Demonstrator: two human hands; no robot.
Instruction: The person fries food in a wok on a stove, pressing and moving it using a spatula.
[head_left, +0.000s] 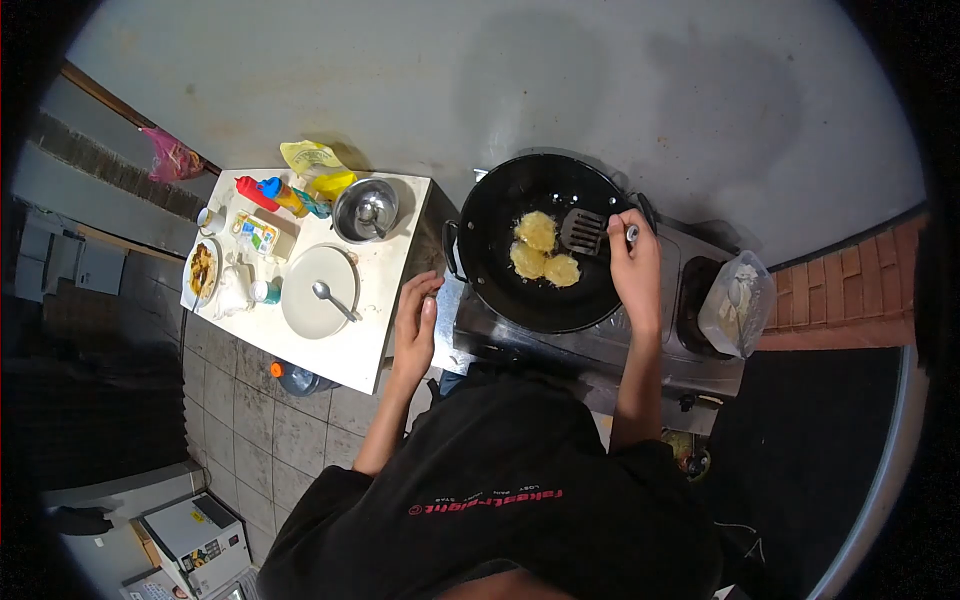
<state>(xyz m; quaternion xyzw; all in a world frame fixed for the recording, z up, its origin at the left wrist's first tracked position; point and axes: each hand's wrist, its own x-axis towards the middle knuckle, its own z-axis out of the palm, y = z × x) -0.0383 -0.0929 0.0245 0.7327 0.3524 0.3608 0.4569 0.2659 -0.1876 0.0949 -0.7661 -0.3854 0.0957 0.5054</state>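
My right hand (pixel 637 262) is wrapped round the handle of a slotted spatula (pixel 583 232), whose dark blade is over the right side of a black wok (pixel 500 285). Close to the blade, three pale yellow fritters (pixel 538 231) lie together in the wok's bottom. The wok sits on a metal gas stove (pixel 590 365). My left hand (pixel 416 318) hangs to the left of the wok, near its side handle, fingers apart and holding nothing.
On the white table (pixel 345 362) at left are a plate (pixel 312 310) with a spoon, a metal bowl (pixel 350 225), sauce bottles (pixel 258 193) and a plate of food (pixel 203 270). A plastic tub (pixel 722 318) holding white powder stands on the stove's right. A water jug (pixel 300 380) is on the floor.
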